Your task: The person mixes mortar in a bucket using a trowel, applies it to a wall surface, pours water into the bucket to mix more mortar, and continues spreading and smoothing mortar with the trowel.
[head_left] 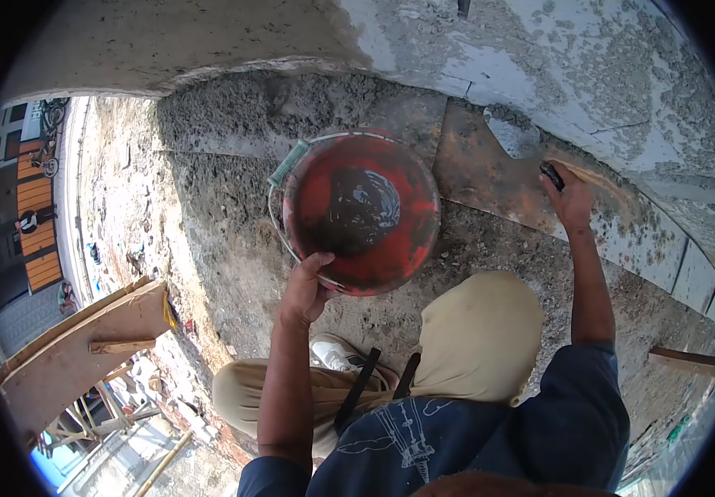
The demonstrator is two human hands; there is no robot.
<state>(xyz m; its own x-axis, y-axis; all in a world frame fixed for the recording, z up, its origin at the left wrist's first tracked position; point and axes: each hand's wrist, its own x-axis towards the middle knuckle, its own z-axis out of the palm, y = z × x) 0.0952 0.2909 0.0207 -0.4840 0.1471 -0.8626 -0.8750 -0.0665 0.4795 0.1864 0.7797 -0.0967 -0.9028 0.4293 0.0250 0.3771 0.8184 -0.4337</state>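
Red bucket (415, 186) and black-handled trowel (551, 176) near a mottled wall (556, 50)
The left hand (303, 291) grips the bucket's near rim, before the knees (481, 335); the right hand (572, 200) closes around the trowel's handle at a stained board (481, 178).

- Place: outdoor building site, partly sunlit.
- Wall (572, 62): rough, patchily plastered.
- Ground (237, 215): bare, gritty.
- Bucket (418, 186): smeared grey inside; trowel (515, 139) near wall.
- Lower left: timber (84, 327), scattered rubble (200, 424).
- Far left: motorbike (46, 156) beside orange slatted panels (35, 195).
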